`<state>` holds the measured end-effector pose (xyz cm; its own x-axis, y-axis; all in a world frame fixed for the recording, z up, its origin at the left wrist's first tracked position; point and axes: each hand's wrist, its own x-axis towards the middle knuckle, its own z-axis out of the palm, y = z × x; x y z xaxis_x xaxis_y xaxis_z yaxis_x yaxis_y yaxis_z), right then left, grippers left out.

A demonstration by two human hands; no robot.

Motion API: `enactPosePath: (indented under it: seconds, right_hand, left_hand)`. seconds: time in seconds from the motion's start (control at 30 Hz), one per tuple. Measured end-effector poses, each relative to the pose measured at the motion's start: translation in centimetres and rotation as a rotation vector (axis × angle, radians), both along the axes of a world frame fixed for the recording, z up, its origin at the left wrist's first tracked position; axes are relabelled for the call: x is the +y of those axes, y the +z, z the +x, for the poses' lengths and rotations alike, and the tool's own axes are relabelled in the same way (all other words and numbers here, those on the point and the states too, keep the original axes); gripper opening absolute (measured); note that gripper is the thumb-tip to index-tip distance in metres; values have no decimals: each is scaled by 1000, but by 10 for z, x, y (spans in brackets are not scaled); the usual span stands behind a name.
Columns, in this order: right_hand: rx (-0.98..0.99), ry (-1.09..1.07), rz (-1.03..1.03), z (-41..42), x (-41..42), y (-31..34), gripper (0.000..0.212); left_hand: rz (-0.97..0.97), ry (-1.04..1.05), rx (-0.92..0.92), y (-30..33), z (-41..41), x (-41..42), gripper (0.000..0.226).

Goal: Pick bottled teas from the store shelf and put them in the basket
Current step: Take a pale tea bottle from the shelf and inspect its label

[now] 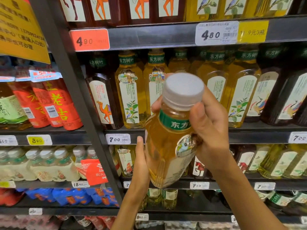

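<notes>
Right hand (pixel 211 128) grips the tea bottle (pixel 167 146) near its neck, left hand (pixel 141 165) flat against its side; a loosened grip risks dropping it, basket unseen.

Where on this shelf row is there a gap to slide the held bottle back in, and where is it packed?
The right hand and left hand hold the tea bottle in front of the row. The likeliest gap is directly behind its cap, between the pale bottles on the left and those on the right, though the view is blocked. Elsewhere bottles stand shoulder to shoulder, dark ones at the upright.
</notes>
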<state>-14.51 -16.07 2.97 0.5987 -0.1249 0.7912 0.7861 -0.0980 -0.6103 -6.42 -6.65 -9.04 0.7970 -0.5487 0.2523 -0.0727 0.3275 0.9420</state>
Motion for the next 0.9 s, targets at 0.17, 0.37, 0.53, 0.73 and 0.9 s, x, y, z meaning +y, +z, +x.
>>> enactPosePath:
  seconds: [0.17,0.37,0.53,0.73,0.9]
  right_hand:
    - [147,148,258,0,-8,12,41]
    - [337,134,59,13,-28,27,67]
    - [387,206,227,20,-37,15,43]
    - [406,92,483,19,-51,12,35]
    - [467,138,433,20,-57,25,49]
  left_hand:
    - [-24,-105,104,6,-3,6,70]
    - [-66,-412,391,8,-7,8,73]
    - [39,-344,444,8,-12,5,60]
    - [65,-338,283,17,-12,31,59]
    - [68,-384,261,27,-27,35,87]
